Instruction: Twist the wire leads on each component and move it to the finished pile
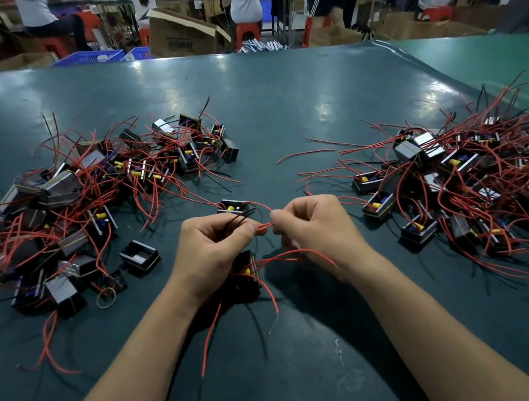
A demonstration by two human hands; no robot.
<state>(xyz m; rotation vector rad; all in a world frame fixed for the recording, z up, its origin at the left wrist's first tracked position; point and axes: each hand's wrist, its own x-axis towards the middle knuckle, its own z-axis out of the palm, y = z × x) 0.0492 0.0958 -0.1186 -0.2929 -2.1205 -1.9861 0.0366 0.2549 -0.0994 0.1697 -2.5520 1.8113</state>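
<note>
Both forearms reach in, left hand (210, 247) and right hand (312, 224) each with fingers pinched on the red wire leads (265, 225) between them, so twisting evenly should keep strands tight.

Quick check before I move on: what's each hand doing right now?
Left hand: closed, pinching the red wire lead.
Right hand: closed, pinching the same red wire lead from the other side.

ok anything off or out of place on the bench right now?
One stray: a tan rubber band lies loose on the mat by the left pile. Otherwise routine: left hand and right hand pinch a red lead between them; the right pile is tangled but contained.
</note>
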